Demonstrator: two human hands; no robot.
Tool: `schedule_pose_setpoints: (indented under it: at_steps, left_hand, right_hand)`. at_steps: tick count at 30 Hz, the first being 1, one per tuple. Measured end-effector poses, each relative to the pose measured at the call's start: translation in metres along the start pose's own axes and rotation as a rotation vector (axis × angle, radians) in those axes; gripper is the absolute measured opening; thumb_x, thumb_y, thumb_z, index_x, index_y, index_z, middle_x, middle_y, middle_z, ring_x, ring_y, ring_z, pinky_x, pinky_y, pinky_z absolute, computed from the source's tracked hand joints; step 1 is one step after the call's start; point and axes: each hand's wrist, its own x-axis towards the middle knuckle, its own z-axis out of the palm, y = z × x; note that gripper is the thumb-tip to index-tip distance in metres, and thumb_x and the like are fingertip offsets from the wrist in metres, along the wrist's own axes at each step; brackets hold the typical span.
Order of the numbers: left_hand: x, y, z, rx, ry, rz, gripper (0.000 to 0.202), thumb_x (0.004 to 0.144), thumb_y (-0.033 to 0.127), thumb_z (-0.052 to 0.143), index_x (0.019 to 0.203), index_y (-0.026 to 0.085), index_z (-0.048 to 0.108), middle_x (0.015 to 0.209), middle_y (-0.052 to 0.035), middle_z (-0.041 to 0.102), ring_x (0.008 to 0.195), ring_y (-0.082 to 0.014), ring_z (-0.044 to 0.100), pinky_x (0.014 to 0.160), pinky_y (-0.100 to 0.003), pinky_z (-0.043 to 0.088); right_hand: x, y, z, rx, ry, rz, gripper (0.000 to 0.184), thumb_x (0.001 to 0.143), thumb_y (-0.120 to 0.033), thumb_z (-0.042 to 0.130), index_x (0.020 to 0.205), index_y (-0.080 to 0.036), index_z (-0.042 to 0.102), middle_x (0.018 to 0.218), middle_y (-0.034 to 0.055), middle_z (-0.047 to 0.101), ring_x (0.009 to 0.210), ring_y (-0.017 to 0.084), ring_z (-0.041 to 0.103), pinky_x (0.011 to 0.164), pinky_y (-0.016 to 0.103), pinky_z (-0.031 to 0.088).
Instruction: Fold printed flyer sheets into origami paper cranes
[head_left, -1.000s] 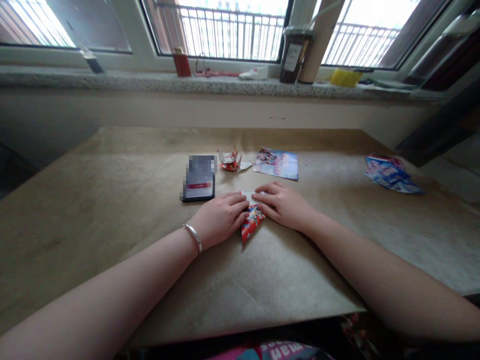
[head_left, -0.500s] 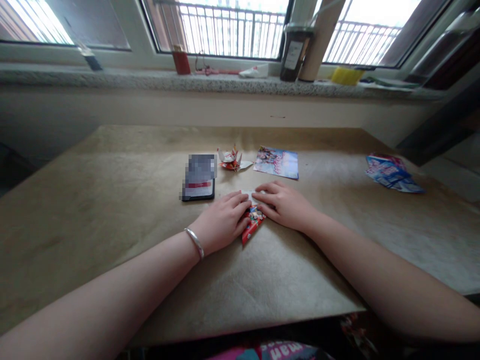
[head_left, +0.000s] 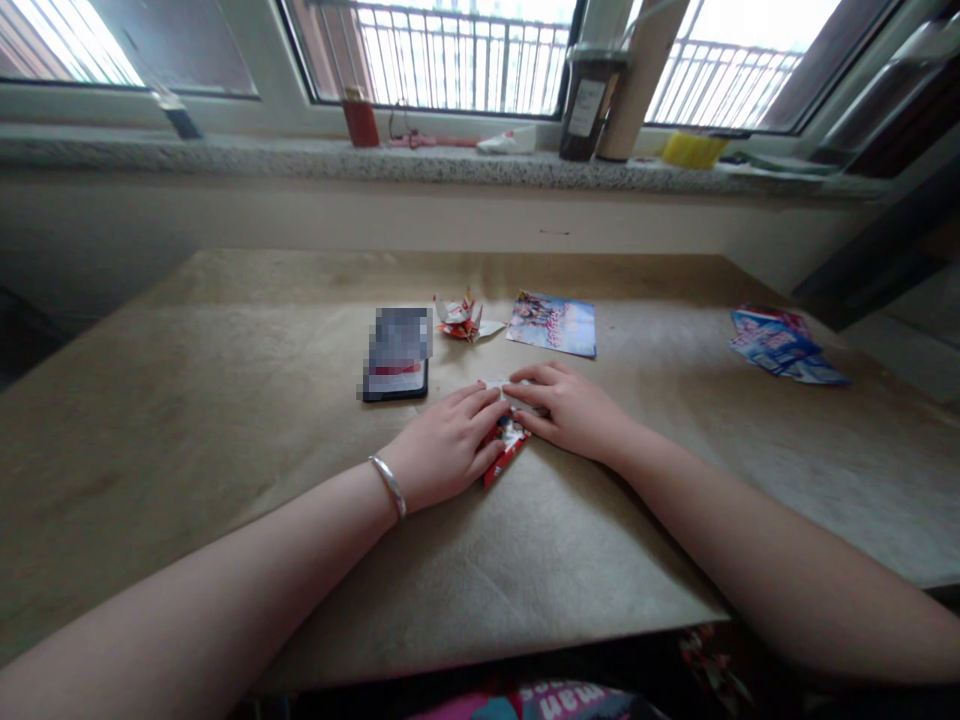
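Note:
A small folded sheet of patterned paper (head_left: 504,462), red with coloured print and a white part at its top, lies on the table under both hands. My left hand (head_left: 452,440), with a silver bangle at the wrist, rests across its left side, fingers stretched out flat. From the right, my right hand (head_left: 574,405) lays its extended fingers on the upper right part of the paper. The fingertips nearly meet over the middle. Much of the sheet is hidden beneath the fingers. Behind the hands stands a folded paper crane (head_left: 461,320) in red and white.
A phone (head_left: 395,355) lies left of the crane, its screen blurred. Right of it is a blue-and-pink printed sheet (head_left: 555,325). More printed sheets (head_left: 787,345) are fanned at the table's right. A dark lidded jar (head_left: 589,105) and a red container (head_left: 361,118) stand on the windowsill.
My left fingers have slid slightly right across the folded paper and now cover more of its printed face. My right hand has barely moved.

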Motion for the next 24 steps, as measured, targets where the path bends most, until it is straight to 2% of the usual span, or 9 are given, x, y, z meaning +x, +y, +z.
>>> schedule_pose_setpoints:
  at_steps: [6, 11, 15, 18, 24]
  left_hand:
    - [0.000, 0.001, -0.002, 0.025, -0.025, -0.006, 0.041, 0.093, 0.036, 0.041, 0.128, 0.018, 0.051, 0.134, -0.0133, 0.048, 0.128, -0.0271, 0.041, 0.107, -0.044, 0.035]
    - [-0.001, 0.001, -0.002, 0.031, -0.019, -0.007, 0.041, 0.093, 0.035, 0.041, 0.128, 0.017, 0.052, 0.133, -0.0134, 0.049, 0.127, -0.0271, 0.042, 0.107, -0.043, 0.035]
    - [-0.001, 0.000, -0.003, 0.025, -0.040, -0.015, 0.042, 0.093, 0.036, 0.041, 0.130, 0.017, 0.050, 0.136, -0.0116, 0.048, 0.129, -0.0268, 0.039, 0.108, -0.044, 0.034]
    - [-0.001, 0.000, -0.003, 0.014, -0.050, -0.012, 0.042, 0.093, 0.036, 0.041, 0.131, 0.017, 0.049, 0.136, -0.0091, 0.048, 0.131, -0.0262, 0.038, 0.110, -0.043, 0.033]
    - [-0.001, 0.000, -0.001, -0.002, -0.013, -0.001, 0.041, 0.093, 0.034, 0.042, 0.129, 0.016, 0.050, 0.134, -0.0087, 0.051, 0.130, -0.0257, 0.038, 0.109, -0.043, 0.034]
  right_hand:
    - [-0.001, 0.006, 0.001, 0.138, 0.031, 0.010, 0.017, 0.083, -0.027, 0.058, 0.093, -0.021, 0.069, 0.110, 0.0076, 0.066, 0.103, 0.021, 0.057, 0.093, 0.037, 0.045]
    - [-0.002, 0.005, -0.004, 0.076, 0.058, -0.050, 0.016, 0.083, -0.026, 0.057, 0.089, -0.020, 0.071, 0.104, 0.0077, 0.067, 0.101, 0.021, 0.056, 0.091, 0.036, 0.045]
    - [-0.002, 0.003, -0.008, 0.011, 0.032, -0.086, 0.015, 0.082, -0.025, 0.057, 0.084, -0.021, 0.072, 0.089, 0.0061, 0.068, 0.087, 0.020, 0.056, 0.080, 0.034, 0.045]
    - [-0.001, 0.002, -0.009, 0.012, -0.018, -0.080, 0.017, 0.083, -0.024, 0.056, 0.086, -0.021, 0.072, 0.085, 0.0057, 0.068, 0.082, 0.019, 0.056, 0.075, 0.031, 0.045]
    - [0.000, 0.002, -0.007, 0.034, -0.012, -0.033, 0.013, 0.081, -0.024, 0.059, 0.085, -0.021, 0.071, 0.086, 0.0059, 0.067, 0.083, 0.019, 0.057, 0.078, 0.032, 0.045]
